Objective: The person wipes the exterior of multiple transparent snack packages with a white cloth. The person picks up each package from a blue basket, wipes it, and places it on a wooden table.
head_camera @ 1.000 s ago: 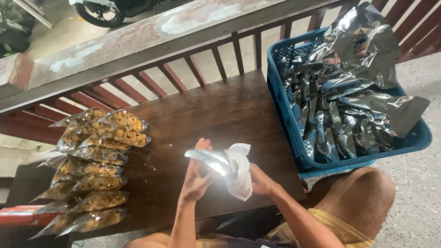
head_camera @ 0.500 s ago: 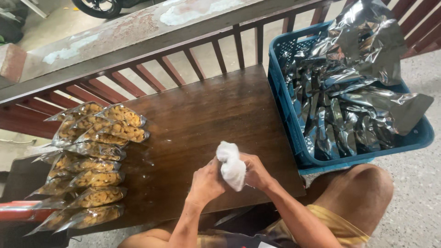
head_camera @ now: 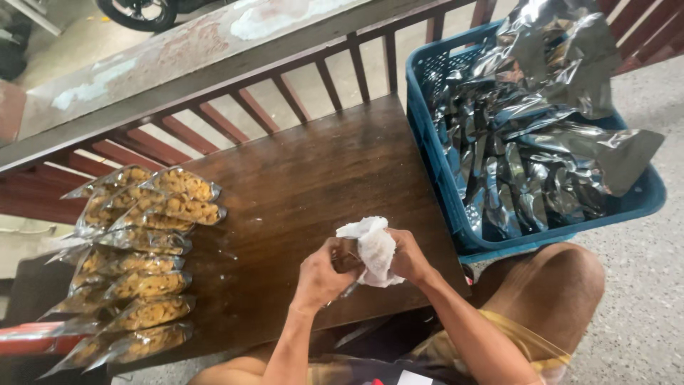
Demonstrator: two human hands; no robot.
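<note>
Over the near edge of a dark wooden table [head_camera: 313, 178], both my hands work one small shiny pouch [head_camera: 348, 257]. My left hand [head_camera: 322, 274] grips the pouch from the left. My right hand [head_camera: 407, 258] presses a crumpled white cloth [head_camera: 374, 246] against it; the cloth covers most of the pouch. To the left lie several clear-fronted packets of yellow-brown snacks [head_camera: 142, 249] in overlapping rows.
A blue plastic crate [head_camera: 641, 203] full of silver foil pouches [head_camera: 541, 135] stands at the table's right end. A wooden railing [head_camera: 235, 107] runs behind the table. My bare knee [head_camera: 556, 285] is below the crate.
The pouch was held out flat and shiny beside the cloth a second ago; now the cloth is bunched around it between both hands, slightly nearer the table's edge.
</note>
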